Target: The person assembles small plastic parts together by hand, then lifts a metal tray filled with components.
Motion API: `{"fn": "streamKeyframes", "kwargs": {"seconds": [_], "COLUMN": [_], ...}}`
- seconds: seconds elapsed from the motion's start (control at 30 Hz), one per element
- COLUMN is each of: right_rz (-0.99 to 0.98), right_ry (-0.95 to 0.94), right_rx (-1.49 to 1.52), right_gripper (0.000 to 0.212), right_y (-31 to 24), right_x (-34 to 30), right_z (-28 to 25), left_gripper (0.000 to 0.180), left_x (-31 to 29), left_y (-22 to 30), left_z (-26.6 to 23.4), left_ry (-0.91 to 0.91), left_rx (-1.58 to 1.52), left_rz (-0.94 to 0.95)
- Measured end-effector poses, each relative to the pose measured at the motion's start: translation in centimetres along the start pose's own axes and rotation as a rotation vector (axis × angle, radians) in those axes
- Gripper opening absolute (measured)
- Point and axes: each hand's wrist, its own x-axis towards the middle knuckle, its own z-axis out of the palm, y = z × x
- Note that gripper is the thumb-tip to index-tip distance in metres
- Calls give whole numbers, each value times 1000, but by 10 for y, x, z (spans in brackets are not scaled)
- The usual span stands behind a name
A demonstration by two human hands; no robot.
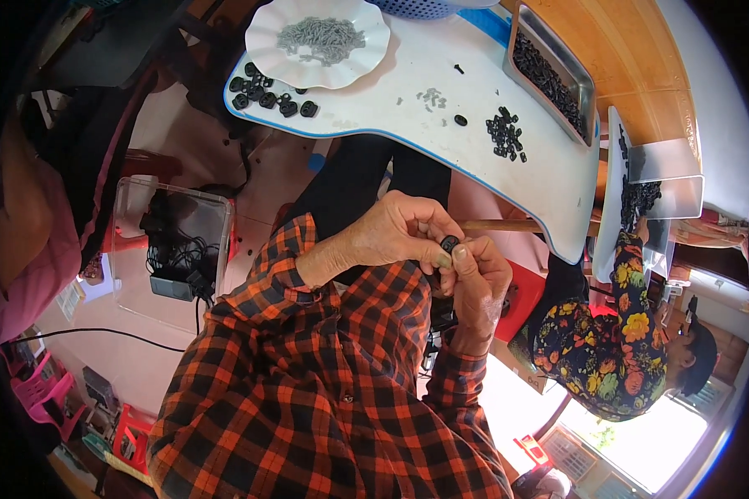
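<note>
My two hands meet in front of my chest, below the front edge of the white table [441, 91]. A small black oval plastic part [449, 243] with holes in it sits between their fingertips. My left hand [399, 231] is closed, pinching the part with thumb and fingers. My right hand [481, 279] is closed too, its thumb and forefinger pressed against the part's right side. Whether a smaller piece is also between the fingers is hidden. On the table beyond lie a pile of small black parts [505, 135], a single black oval piece [460, 121] and small translucent pieces [432, 98].
A white scalloped plate [262, 51] holds grey pieces, with black knobs [267, 100] beside it. A metal tray [589, 133] of black parts stands at the back right. A person in a flowered top [595, 358] works at the right. A clear bin [129, 291] with cables stands left.
</note>
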Motion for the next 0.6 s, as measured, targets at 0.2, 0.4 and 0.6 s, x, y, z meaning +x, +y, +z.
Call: {"fn": "streamKeyframes", "kwargs": {"seconds": [0.2, 0.4, 0.6], "right_rz": [-4, 28, 98], "right_ry": [-56, -88, -200], "right_rx": [42, 185, 258], "right_gripper": [15, 15, 15], "right_y": [5, 8, 11], "right_x": [5, 8, 10], "right_z": [-7, -6, -12], "left_gripper": [25, 23, 23], "left_x": [-2, -3, -6], "left_y": [3, 5, 10], "left_z": [0, 0, -1], "left_ry": [-22, -40, -81], "left_rx": [19, 19, 1], "left_rz": [5, -3, -34]}}
